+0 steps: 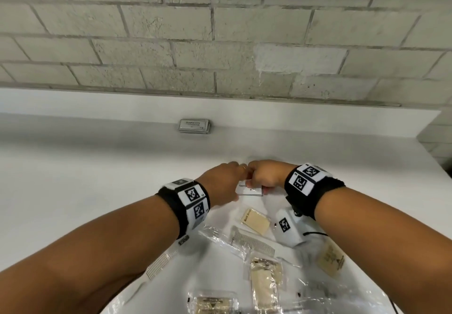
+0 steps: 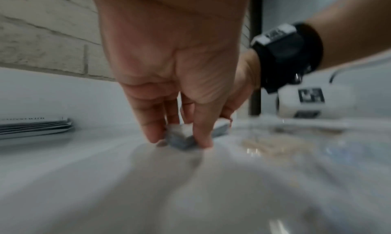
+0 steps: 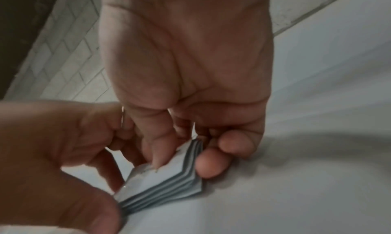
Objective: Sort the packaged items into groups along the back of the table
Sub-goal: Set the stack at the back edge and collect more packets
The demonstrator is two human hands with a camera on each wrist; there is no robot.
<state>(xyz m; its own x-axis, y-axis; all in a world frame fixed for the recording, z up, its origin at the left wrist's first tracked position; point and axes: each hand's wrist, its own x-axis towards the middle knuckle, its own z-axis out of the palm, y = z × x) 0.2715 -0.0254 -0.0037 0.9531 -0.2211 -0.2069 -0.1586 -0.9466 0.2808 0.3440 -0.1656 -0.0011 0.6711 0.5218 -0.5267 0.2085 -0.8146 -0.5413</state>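
Note:
Both hands meet over a small stack of white toothpaste sachets (image 1: 252,190) on the white table (image 1: 97,179). My left hand (image 1: 226,181) grips the stack's left end, fingers and thumb pinching its corner (image 2: 180,138). My right hand (image 1: 263,178) grips the right end, its fingers curled round the layered edges (image 3: 169,180). The stack rests on the table. A finished pile of shampoo sachets (image 1: 194,126) lies near the back wall, also low at the left (image 2: 34,128) in the left wrist view. Fingertips hide much of the stack's top.
In front of the hands lie loose items: a bath soap packet (image 1: 255,220), wrapped combs (image 1: 254,242) (image 1: 160,263), more soap packets (image 1: 265,286) (image 1: 331,260) (image 1: 212,305), and crumpled clear plastic (image 1: 342,296). A brick wall (image 1: 220,32) backs the table, whose right edge (image 1: 435,172) is close.

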